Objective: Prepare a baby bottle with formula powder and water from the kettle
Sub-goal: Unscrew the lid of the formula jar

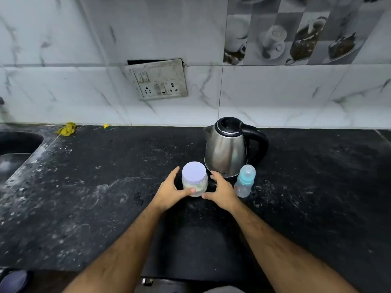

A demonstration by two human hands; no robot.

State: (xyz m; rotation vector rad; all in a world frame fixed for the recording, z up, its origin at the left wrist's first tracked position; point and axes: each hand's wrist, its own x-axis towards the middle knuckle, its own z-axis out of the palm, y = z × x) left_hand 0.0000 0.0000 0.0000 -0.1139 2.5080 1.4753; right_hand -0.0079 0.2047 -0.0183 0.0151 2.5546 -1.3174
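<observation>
A clear jar (194,179) with a pale lilac lid holds whitish powder and stands upright on the black counter (105,187). My left hand (171,189) curls around its left side, thumb touching the jar's lower front. My right hand (221,190) hovers just right of the jar, fingers spread, apart from it. A small baby bottle (245,181) with a blue collar and clear cap stands to the right of that hand. Behind both stands a steel electric kettle (227,148) with a black lid and handle, its handle pointing right.
A dark sink (14,144) is sunk into the counter at the far left. A yellow rag (66,129) lies by the wall. A switch and socket plate (157,80) hangs on the marble-tiled wall. The counter's front edge runs below my forearms.
</observation>
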